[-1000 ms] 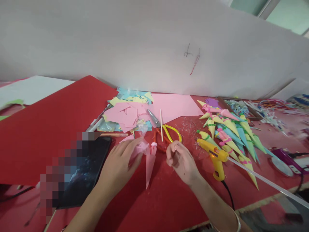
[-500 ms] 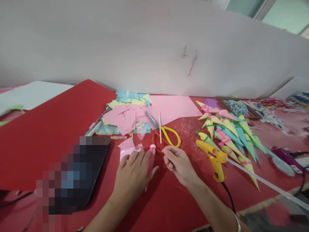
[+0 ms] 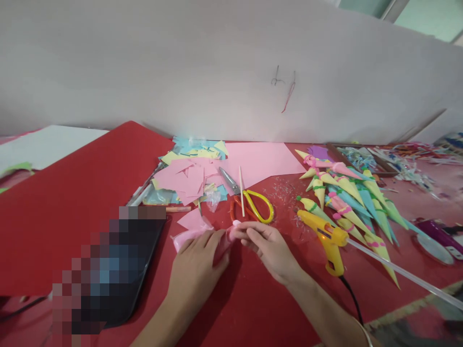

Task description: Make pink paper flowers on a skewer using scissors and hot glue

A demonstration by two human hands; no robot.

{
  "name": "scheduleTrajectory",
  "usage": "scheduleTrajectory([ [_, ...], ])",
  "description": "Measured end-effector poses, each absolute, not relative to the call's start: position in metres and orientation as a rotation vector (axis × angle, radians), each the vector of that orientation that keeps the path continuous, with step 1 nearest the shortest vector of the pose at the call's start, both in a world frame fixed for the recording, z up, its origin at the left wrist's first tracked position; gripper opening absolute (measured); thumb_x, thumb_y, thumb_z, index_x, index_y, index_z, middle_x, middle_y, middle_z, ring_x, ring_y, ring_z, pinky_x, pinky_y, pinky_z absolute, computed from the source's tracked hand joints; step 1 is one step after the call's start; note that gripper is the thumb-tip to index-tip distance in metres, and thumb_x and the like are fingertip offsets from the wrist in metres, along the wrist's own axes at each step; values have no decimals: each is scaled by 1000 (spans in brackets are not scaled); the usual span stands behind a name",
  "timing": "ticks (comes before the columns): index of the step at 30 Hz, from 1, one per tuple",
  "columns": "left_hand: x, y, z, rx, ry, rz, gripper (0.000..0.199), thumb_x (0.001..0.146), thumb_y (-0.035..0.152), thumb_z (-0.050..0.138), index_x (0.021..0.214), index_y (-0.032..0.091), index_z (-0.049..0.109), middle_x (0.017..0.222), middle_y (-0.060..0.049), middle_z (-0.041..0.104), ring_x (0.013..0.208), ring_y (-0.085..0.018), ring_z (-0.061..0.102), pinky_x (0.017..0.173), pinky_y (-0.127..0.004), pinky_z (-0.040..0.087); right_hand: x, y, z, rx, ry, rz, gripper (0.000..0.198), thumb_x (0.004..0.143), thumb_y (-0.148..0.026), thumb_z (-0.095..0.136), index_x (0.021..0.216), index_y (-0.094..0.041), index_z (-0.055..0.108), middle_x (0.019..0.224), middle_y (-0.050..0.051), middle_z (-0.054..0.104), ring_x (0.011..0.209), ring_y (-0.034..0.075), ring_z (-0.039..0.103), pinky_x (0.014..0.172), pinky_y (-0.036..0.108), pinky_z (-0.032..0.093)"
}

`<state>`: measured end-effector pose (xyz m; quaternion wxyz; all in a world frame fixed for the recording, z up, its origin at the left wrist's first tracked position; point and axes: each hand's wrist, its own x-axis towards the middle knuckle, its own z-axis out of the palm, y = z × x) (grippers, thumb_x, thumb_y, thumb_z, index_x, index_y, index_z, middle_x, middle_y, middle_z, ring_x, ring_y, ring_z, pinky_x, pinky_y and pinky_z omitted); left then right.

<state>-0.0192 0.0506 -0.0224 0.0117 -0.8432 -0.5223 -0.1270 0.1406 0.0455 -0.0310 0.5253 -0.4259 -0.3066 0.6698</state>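
Note:
My left hand is closed around a small pink paper cone, most of it hidden under the fingers. A pale pink pom-pom sits at the cone's end. My right hand has its thumb and fingers pinched together right beside the pom-pom, touching that end; what lies between the fingertips is too small to make out. Under and behind my left hand lies a clear plastic bag with pink paper. Just beyond both hands are scissors with one yellow and one red handle, a thin pale stick across them.
A yellow glue gun with a long clear glue stick lies right of my hands. Behind it are piled decorated paper cones. Pink paper pieces and a pink sheet lie at the back. A dark, partly blurred-out device is left.
My right hand has come left, closing the gap to the pom-pom end of the cone. The cone has turned and my left hand now covers more of it.

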Motion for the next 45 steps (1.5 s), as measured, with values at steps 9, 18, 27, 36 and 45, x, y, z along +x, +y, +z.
scheduleTrajectory([
  [9, -25, 56, -24, -2828, -2141, -1052, 22, 76, 29, 51, 97, 21, 50, 91, -3, 63, 76, -17, 62, 64, -28, 50, 145, 44, -33, -1048, -784, 1419, 25, 75, -34, 58, 60, -15, 60, 41, -8, 46, 34, 2, 39, 35, 13, 30],
  [18, -19, 55, -12, -3038, -2289, -1293, 21, 71, 29, 53, 88, 18, 58, 90, -4, 65, 89, -21, 60, 77, -33, 50, 142, 45, -33, -1054, -822, 1351, 14, 74, -26, 60, 83, -21, 68, 73, 1, 66, 63, 10, 61, 63, 23, 48],
  [27, -16, 53, -9, -3050, -2443, -1423, 29, 67, 30, 56, 94, 19, 57, 97, -6, 67, 91, -22, 61, 79, -35, 50, 141, 38, -21, -1145, -1143, 1009, 11, 74, -15, 58, 77, -22, 66, 73, 0, 61, 63, 11, 57, 61, 23, 48],
  [36, -11, 52, -11, -3174, -2464, -1261, 30, 65, 32, 57, 92, 18, 58, 92, -5, 67, 87, -22, 61, 77, -35, 49, 141, 34, -19, -1121, -1296, 900, 14, 78, -18, 56, 82, -26, 67, 73, 1, 63, 68, 13, 59, 65, 27, 48],
  [45, -11, 48, -14, -3213, -2415, -1302, 28, 66, 30, 59, 92, 21, 53, 91, -2, 65, 85, -20, 59, 74, -31, 49, 140, 32, -19, -1105, -1593, 823, 16, 76, -21, 59, 86, -29, 68, 82, 2, 56, 76, 15, 56, 70, 28, 45],
])
